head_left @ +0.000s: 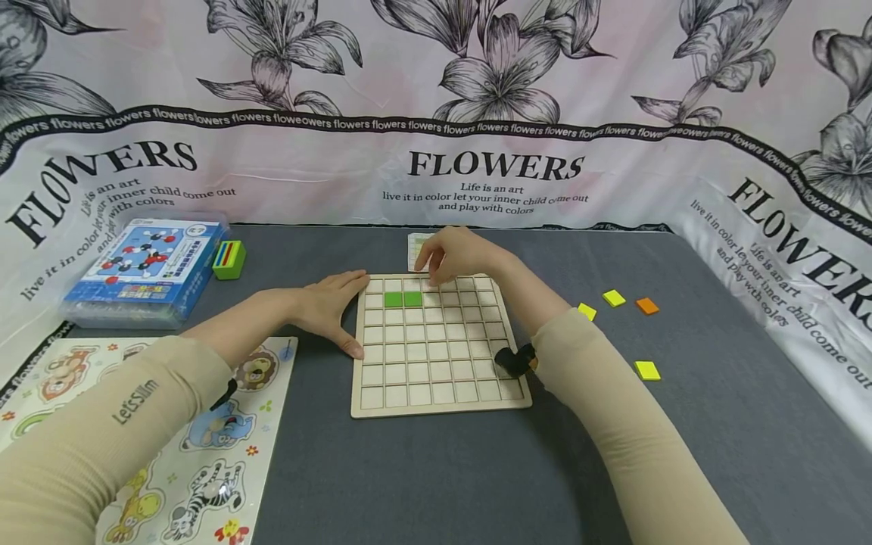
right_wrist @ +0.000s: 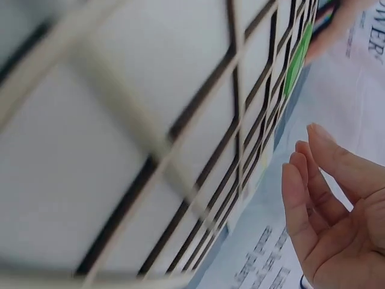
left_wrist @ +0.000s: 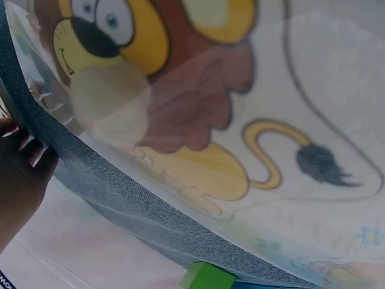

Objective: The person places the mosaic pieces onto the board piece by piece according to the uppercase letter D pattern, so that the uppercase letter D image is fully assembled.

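Note:
A wooden grid board (head_left: 443,413) lies flat in the middle of the table. Two green square tiles (head_left: 403,300) sit side by side in its second row, near the left. My left hand (head_left: 330,309) rests at the board's left edge, fingers extended and thumb spread toward its side. Over the far edge of the board is my right hand (head_left: 455,256), its fingers loosely bent. The right wrist view shows this hand (right_wrist: 343,211) with thumb and fingertips apart and nothing between them. Just behind the board lies a small printed card (head_left: 416,247), partly hidden by the right hand.
Yellow tiles (head_left: 614,298) and an orange tile (head_left: 647,306) lie scattered to the right. At the back left stand a blue boxed set (head_left: 146,257) and a green block (head_left: 229,265) with coloured strips. An animal picture sheet (head_left: 272,424) covers the front left.

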`<action>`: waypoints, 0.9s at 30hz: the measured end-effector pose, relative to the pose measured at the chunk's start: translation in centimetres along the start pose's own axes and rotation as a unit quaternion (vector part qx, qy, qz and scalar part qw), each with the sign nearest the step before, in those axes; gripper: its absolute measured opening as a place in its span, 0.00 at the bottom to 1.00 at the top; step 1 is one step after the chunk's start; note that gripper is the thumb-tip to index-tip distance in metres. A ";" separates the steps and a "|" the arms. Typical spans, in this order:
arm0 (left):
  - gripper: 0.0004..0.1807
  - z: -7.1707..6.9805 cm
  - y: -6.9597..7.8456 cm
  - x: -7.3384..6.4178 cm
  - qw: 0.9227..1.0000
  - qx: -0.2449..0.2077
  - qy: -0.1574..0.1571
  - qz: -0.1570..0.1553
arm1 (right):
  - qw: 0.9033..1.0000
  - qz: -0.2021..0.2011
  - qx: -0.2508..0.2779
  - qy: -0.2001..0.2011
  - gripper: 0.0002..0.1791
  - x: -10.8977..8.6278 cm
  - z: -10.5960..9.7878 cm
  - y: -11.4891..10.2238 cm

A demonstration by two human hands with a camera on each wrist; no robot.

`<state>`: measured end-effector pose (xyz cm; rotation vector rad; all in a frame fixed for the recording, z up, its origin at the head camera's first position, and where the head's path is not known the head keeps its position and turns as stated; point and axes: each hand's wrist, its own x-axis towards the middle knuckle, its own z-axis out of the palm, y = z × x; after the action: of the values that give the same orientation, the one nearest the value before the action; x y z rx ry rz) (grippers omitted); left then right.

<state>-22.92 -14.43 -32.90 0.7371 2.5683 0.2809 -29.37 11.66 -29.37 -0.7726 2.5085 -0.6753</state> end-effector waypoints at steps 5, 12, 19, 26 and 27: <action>0.72 -0.1 0.0 -0.1 1.000 0.000 -0.003 0.002 | 1.000 0.009 -0.001 0.009 0.17 -1.4 -1.1 1.9; 0.72 -0.1 -0.1 -0.1 1.000 -0.002 -0.005 0.006 | 0.999 0.024 0.006 0.024 0.18 -3.3 -2.4 4.2; 0.72 -0.1 0.0 -0.2 1.000 -0.003 -0.006 0.006 | 0.998 0.048 0.018 0.026 0.17 -4.4 -3.3 6.7; 0.72 0.1 -0.1 0.0 1.000 0.000 -0.003 0.006 | 0.996 0.087 0.030 0.006 0.18 -5.7 -4.0 8.6; 0.72 0.1 -0.1 0.0 1.000 -0.001 -0.003 0.006 | 0.995 0.094 0.032 0.001 0.18 -5.8 -4.0 8.8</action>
<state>-22.91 -14.54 -32.99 0.7526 2.5578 0.2842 -30.58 22.90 -29.64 -0.5054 2.5074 -0.6862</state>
